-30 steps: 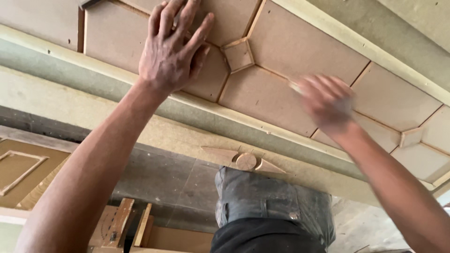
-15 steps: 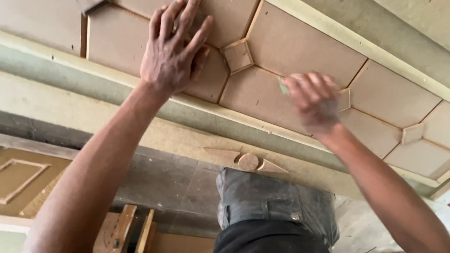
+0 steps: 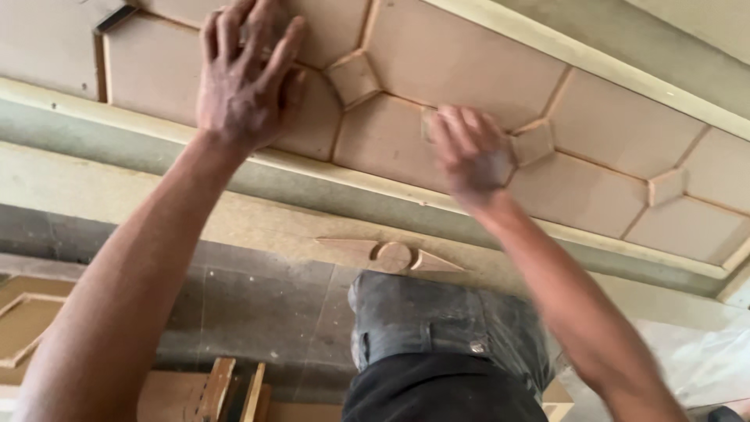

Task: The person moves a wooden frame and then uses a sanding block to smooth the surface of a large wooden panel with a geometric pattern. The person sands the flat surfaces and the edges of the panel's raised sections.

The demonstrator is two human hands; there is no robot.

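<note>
— What do the hands do, seen from the head camera?

— The left hand point(image 3: 246, 78) lies flat with fingers spread on the brown wooden panel point(image 3: 461, 62). It holds nothing.

— And the right hand point(image 3: 469, 148)?

— It is curled up, pressing on the panel near a small diamond piece point(image 3: 533, 143). It may pinch a small sanding pad, but it is blurry, so I cannot tell.

— What is below?

— A carved wooden ornament point(image 3: 391, 255) on the board edge.

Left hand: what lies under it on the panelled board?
The left hand lies flat on the tan panelled board, over a groove between two panels. The surface beneath the palm is covered. The right hand rubs nearby.
</note>
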